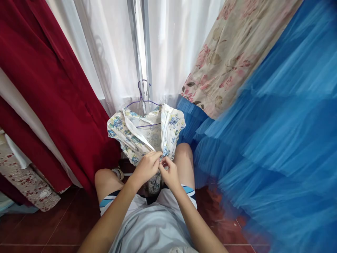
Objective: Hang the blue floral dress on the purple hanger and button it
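Observation:
A white blouse with blue flowers (133,146) hangs on a purple wire hanger (140,99) between my knees. Its front is open at the neck, and the two front edges meet lower down at my fingers. My left hand (147,167) pinches the front edge from the left side. Close against it, my right hand (170,171) pinches the fabric of the other edge with thumb and finger. Whatever small fastening may lie between the fingertips is hidden. The lower part of the blouse drops behind my hands toward my lap.
Dark red cloth (60,88) hangs at the left. White curtains (113,52) and a metal frame (146,52) stand ahead. A beige floral garment (223,59) and layered blue tulle (276,140) fill the right. Red tiles (68,221) cover the floor.

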Available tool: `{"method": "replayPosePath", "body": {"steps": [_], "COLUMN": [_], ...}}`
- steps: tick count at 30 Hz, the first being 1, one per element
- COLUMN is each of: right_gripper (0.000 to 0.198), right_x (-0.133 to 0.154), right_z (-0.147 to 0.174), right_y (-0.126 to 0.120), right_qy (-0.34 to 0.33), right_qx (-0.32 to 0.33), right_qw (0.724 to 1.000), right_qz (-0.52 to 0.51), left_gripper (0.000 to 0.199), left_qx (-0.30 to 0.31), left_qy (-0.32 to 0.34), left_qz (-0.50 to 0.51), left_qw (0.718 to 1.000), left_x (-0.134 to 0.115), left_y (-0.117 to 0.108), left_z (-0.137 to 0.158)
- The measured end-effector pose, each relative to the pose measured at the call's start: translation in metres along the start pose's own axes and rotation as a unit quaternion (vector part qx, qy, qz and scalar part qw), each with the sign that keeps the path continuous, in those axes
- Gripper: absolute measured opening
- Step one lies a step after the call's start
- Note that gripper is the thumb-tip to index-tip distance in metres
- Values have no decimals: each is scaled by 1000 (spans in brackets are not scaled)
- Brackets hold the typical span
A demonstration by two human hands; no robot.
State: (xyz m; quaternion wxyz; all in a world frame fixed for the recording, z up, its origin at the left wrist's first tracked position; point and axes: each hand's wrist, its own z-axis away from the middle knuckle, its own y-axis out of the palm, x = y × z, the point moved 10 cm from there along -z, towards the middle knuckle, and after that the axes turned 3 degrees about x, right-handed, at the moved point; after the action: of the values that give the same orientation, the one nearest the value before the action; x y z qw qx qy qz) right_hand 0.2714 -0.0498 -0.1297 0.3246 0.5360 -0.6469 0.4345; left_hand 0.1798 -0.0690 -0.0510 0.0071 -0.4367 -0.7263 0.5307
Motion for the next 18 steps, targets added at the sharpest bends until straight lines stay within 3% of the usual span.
{"method": "replayPosePath", "body": {"steps": [8,14,16,18], "right_gripper": [18,17,19,20], "right_x": [0,-1,-2,-3], "right_z": [-1,-6,-8,-8], "right_y": [22,27,29,32], "right_qy": [13,17,20,22], "right_qx": [50,61,70,85], "right_qw": [999,998,997,996], "right_qz": [3,-3,3,12], "left_gripper": [30,35,32,25], "left_qx": [78,67,53,15], "left_qy": [56,68,72,53], "left_qz": [-40,-130,-162,-203], "left_qw": [995,987,983,978], "left_x": [16,28,31,40], "left_y": [-18,-19,-32,-60], "left_z": [5,-1,-12,-29]}}
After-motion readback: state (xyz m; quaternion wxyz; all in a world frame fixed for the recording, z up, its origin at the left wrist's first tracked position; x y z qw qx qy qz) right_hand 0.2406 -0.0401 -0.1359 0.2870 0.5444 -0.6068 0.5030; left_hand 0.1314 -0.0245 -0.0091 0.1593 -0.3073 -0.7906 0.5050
